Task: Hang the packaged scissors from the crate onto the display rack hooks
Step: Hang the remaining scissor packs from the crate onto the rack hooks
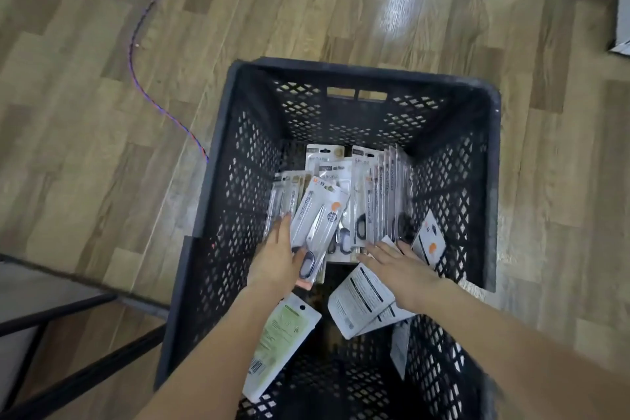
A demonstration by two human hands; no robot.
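Note:
A black lattice crate (235,201) stands on the wood floor, holding several packaged scissors. Both my hands reach down into it. My left hand (278,257) grips one scissors package (317,218), tilted with its hang tab pointing up and away; my thumb lies across its lower part. My right hand (399,261) has its fingers spread flat on a row of upright scissors packages (381,191) at the right. More packages lie face down near my wrists, one white (361,300) and one with a green back (283,341). No display rack hooks show.
A purple-red cable (150,44) snakes over the floor left of the crate. A black metal frame (58,334) stands at the lower left. A grey-white object (622,10) sits at the right edge of the floor.

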